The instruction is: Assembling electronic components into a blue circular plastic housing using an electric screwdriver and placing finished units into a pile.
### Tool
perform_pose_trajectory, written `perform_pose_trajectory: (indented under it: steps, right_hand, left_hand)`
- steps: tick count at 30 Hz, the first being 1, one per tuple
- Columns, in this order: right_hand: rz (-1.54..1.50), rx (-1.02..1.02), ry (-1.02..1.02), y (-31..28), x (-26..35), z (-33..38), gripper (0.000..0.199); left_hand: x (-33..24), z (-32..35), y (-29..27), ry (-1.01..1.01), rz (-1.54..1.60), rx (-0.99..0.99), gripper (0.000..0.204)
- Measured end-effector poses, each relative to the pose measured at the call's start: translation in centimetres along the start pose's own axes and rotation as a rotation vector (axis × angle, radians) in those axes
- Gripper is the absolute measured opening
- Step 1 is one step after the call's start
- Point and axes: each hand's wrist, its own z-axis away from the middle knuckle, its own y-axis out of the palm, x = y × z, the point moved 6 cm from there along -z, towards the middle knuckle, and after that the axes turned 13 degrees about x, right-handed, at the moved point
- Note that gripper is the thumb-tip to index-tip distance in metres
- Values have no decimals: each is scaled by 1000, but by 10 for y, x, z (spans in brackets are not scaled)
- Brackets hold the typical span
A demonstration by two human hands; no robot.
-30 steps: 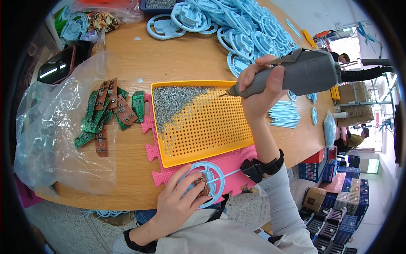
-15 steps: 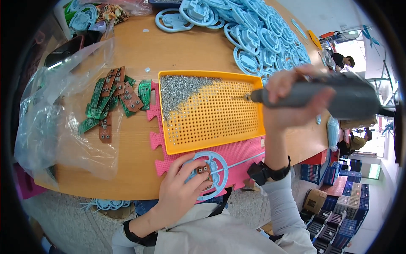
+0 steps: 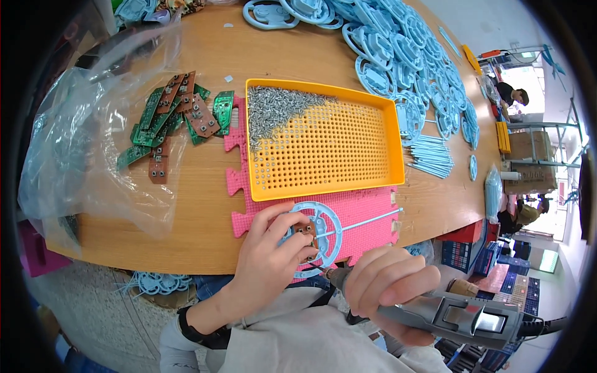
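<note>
My left hand presses down on a light blue ring-shaped plastic part with a small brown circuit board at its middle, lying on a pink foam mat at the table's near edge. My right hand grips a grey electric screwdriver, its tip pointing at the ring part's near rim. An orange perforated tray with a heap of small silver screws in its far left corner lies just beyond the mat.
Green and brown circuit boards lie left of the tray beside a clear plastic bag. Many light blue ring parts pile at the far right, with blue rods nearer. Other people stand at the right edge.
My right hand brought the screwdriver from above the orange tray down to the near edge, its tip now at the ring part. My left hand stayed on the part.
</note>
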Motion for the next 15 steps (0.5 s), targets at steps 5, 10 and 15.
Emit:
perform_pose_trajectory:
  steps: [5,10,15]
  right_hand:
    - [-33,12,12,0,-6,4,55]
    - [-36,55,15,2,-8,4,55]
    - [143,59,-36,8,-7,-5,60]
  left_hand:
    - [0,0,1,0,15,-4,23]
    - [1,1,1,-4,18,-4,23]
    - [2,2,1,-6,30,-5,23]
